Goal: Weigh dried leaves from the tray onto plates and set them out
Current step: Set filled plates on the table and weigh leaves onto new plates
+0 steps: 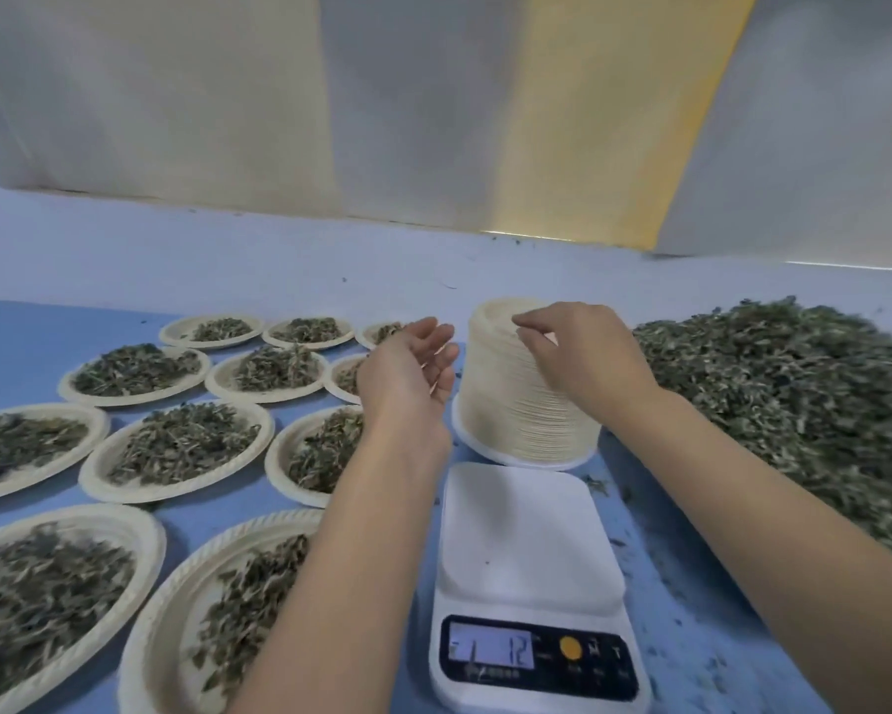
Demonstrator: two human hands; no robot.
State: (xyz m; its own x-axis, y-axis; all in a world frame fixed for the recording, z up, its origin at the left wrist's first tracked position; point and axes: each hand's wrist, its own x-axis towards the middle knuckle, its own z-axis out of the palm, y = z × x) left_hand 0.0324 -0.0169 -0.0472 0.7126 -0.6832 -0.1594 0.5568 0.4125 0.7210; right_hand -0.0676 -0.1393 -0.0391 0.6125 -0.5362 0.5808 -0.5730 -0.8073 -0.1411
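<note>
A tall stack of cream paper plates (510, 404) stands behind the white kitchen scale (526, 538), whose platform is bare and whose display is lit. My right hand (577, 353) lies over the stack's top right side, fingertips curled at the top plate's rim. My left hand (413, 368) hovers just left of the stack, palm turned toward it, fingers relaxed and holding nothing. A large heap of dried leaves (794, 399) lies to the right. Several plates filled with leaves (176, 445) are laid out in rows on the left.
Everything sits on a blue table surface (21, 342). Loose leaf crumbs (655, 574) are scattered between the scale and the heap. A pale wall with a cream and yellow panel (433, 121) rises behind the table.
</note>
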